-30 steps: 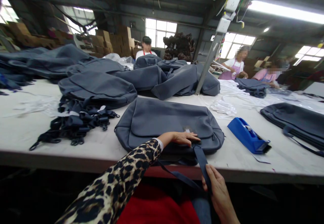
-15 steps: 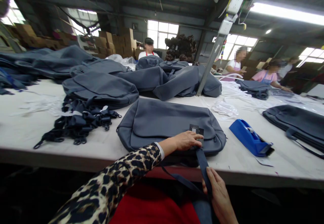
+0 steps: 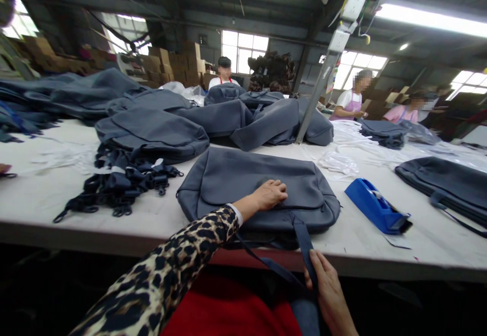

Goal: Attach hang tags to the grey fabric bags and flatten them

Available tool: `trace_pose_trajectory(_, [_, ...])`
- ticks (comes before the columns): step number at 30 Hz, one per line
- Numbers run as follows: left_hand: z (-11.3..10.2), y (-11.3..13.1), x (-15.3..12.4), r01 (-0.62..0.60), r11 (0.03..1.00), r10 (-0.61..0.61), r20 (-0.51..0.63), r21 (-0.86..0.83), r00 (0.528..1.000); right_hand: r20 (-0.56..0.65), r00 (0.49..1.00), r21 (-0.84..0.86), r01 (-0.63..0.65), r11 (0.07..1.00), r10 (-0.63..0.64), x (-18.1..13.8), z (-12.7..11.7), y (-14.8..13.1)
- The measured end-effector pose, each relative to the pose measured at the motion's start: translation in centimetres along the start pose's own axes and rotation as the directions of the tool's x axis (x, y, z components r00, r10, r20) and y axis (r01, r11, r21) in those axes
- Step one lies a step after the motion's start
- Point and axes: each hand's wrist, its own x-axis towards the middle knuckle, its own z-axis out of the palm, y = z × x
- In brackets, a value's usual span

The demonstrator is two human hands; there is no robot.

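Note:
A dark blue-grey bag (image 3: 236, 174) with a wide front flap lies on the table before me. My left hand (image 3: 270, 194) rests on the flap, its fingers curled together; whatever may be under them is hidden. Below the bag's front edge, my right hand (image 3: 327, 283) is closed round the bag's flat handle strap (image 3: 303, 239), pulling it down past the table edge. The other part of the strap (image 3: 272, 265) hangs in a loop over my red clothing.
A blue tape dispenser (image 3: 375, 207) stands right of the bag. Black straps with hooks (image 3: 117, 186) lie heaped on the left. More bags (image 3: 152, 131) are piled behind, by a metal post (image 3: 317, 92). Part of another person's hand (image 3: 4, 169) shows at the left edge.
My left hand has moved left and up on the flap; the black hang tags it touched are out of sight. My right hand stays on the strap. Another person's hand has appeared at far left.

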Motion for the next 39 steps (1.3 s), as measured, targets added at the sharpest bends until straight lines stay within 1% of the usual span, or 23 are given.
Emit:
trace_pose_trajectory(1, [-0.1, 0.1, 0.2, 0.026, 1.0, -0.026, -0.01, 0.005, 1.0, -0.003, 1.0, -0.009, 0.005, 1.0, -0.005, 0.0, 0.0, 0.0])
trace_pose_trajectory(3, [-0.4, 0.8, 1.3, 0.037, 0.999, -0.037, -0.029, 0.006, 0.999, 0.007, 1.0, -0.029, 0.011, 1.0, -0.011, 0.1, 0.0, -0.1])
trace_pose_trajectory(7, [-0.4, 3.2, 5.5, -0.024, 0.999, 0.027, -0.101, 0.033, 0.994, 0.043, 0.999, -0.064, -0.012, 0.998, 0.015, 0.0, 0.2, 0.0])
trace_pose_trajectory(9, [0.1, 4.0, 7.6, -0.038, 0.999, 0.042, -0.114, 0.039, 0.993, 0.055, 0.998, -0.067, -0.016, 0.998, 0.019, -0.1, 0.3, 0.2])
trace_pose_trajectory(11, [1.0, 4.4, 9.1, -0.033, 0.999, 0.036, -0.101, 0.028, 0.994, 0.061, 0.998, -0.058, -0.016, 0.998, 0.02, -0.3, 0.5, 0.3])
trace_pose_trajectory(13, [2.1, 4.5, 9.7, -0.021, 1.0, 0.022, -0.082, 0.018, 0.996, 0.056, 0.998, -0.048, -0.021, 0.999, 0.024, -0.4, 0.6, 0.3])
trace_pose_trajectory(15, [3.0, 4.5, 9.7, -0.004, 1.0, 0.005, -0.065, 0.008, 0.998, 0.057, 0.998, -0.039, -0.021, 0.999, 0.024, -0.5, 0.7, 0.3])
trace_pose_trajectory(17, [3.5, 4.5, 9.3, 0.001, 1.0, -0.001, -0.043, -0.01, 0.999, 0.054, 0.998, -0.043, -0.017, 0.999, 0.019, -0.4, 0.7, 0.2])
trace_pose_trajectory(19, [3.5, 4.5, 8.6, -0.021, 0.999, 0.02, -0.011, -0.034, 1.0, 0.046, 0.999, -0.043, -0.012, 0.999, 0.014, -0.3, 0.8, 0.1])
trace_pose_trajectory(22, [2.7, 4.4, 7.4, -0.054, 0.992, 0.06, 0.051, -0.115, 0.997, 0.032, 0.999, -0.018, -0.027, 0.999, 0.028, -0.1, 0.9, -0.2])
trace_pose_trajectory(26, [1.3, 4.0, 5.8, -0.003, 0.971, 0.028, 0.103, -0.24, 0.994, 0.039, 0.998, 0.004, -0.044, 0.999, 0.044, -0.3, 0.8, -0.6])
trace_pose_trajectory(29, [0.5, 3.8, 4.8, 0.024, 0.946, 0.005, 0.087, -0.324, 0.996, 0.045, 0.997, 0.054, -0.066, 0.996, 0.063, -0.7, 0.6, -0.7])
trace_pose_trajectory(32, [-0.4, 4.0, 3.3, 0.074, 0.921, -0.076, 0.012, -0.384, 0.997, 0.127, 0.984, 0.158, -0.141, 0.977, 0.122, -1.1, 0.3, -0.3])
trace_pose_trajectory(34, [-1.2, 4.6, 1.5, 0.12, 0.905, -0.147, -0.034, -0.408, 0.989, 0.165, 0.976, 0.207, -0.172, 0.963, 0.138, -1.3, 0.0, 0.0])
trace_pose_trajectory(36, [-2.0, 5.8, -1.1, 0.166, 0.894, -0.209, -0.059, -0.416, 0.976, 0.171, 0.975, 0.242, -0.183, 0.953, 0.143, -1.6, -0.1, -0.1])
trace_pose_trajectory(39, [-2.8, 8.3, -5.9, 0.204, 0.887, -0.242, -0.043, -0.415, 0.969, 0.182, 0.976, 0.309, -0.175, 0.935, 0.122, -1.8, -0.2, -1.2])
